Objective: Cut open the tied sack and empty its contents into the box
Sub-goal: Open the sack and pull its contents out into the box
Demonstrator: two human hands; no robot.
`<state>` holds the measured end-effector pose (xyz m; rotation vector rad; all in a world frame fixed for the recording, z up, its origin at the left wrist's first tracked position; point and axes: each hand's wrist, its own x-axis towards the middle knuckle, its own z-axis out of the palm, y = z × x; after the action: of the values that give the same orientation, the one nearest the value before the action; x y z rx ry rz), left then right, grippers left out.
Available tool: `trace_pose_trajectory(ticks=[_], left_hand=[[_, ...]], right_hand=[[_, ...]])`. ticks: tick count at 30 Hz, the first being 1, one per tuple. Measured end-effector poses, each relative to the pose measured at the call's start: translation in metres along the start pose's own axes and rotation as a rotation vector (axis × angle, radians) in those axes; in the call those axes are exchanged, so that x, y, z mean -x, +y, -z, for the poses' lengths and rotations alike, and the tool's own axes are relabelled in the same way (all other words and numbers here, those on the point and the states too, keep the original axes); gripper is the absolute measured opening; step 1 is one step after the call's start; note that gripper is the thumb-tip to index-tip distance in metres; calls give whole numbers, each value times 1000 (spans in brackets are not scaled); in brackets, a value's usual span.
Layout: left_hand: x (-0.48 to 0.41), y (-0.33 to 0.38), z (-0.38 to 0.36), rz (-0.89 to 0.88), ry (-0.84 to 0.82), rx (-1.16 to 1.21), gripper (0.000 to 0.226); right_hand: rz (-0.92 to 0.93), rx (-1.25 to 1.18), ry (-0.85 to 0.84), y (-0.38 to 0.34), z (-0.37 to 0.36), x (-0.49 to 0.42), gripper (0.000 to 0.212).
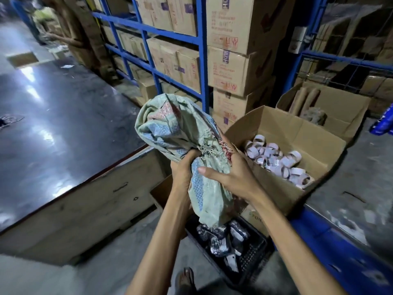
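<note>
Both hands hold a crumpled pale-green woven plastic sack with blue and red print (170, 126) up in the air, just left of the open brown cardboard box (282, 126) and above a black plastic mesh crate (254, 255). The left hand (183, 169) has its fingers curled tight into a bunch of the fabric near the frayed middle. The right hand (234, 175) wraps the sack from the other side, thumb laid across the front, fingers hidden behind. The sack hangs limp, upper part bunched above the hands, lower end drooping toward the crate (cannot tell if anything is inside). The cardboard box has its flaps open and holds a heap of small pale lilac-white tape-like rolls (274, 158), piled mostly on its right half. The black crate holds dark shiny wrapped bundles (221, 241). Behind sits a second open cardboard box (344, 107) with brown tube-like pieces, contents blurry. Blue metal racks (203, 50) hold stacked printed brown cartons (231, 69). A glossy dark-topped platform (53, 116) lies at left. A sandalled foot (186, 277) shows at the bottom edge.
</note>
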<state>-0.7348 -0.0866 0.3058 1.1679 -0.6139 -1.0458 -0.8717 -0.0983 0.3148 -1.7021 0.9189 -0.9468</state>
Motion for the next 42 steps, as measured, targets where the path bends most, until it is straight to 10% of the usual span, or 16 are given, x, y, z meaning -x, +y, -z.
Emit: trace_pose_trajectory(ticks=[5, 13, 23, 33, 39, 42], left_hand=[[-39, -22, 42, 61, 4, -40, 62], [-133, -101, 121, 319, 113, 2, 7], [-280, -298, 246, 839, 380, -272, 72], [-416, -486, 334, 749, 306, -402, 72], [-443, -592, 374, 682, 127, -604, 73], [-435, -640, 397, 806, 160, -647, 103]], right_hand=[[-111, -53, -46, 35, -34, -34, 72], [-352, -90, -109, 144, -108, -108, 66], [-769, -50, -225, 388, -227, -193, 75], [-790, 4, -216, 612, -309, -274, 64], [-749, 269, -370, 726, -327, -278, 115], [-834, 357, -469, 760, -325, -250, 94]])
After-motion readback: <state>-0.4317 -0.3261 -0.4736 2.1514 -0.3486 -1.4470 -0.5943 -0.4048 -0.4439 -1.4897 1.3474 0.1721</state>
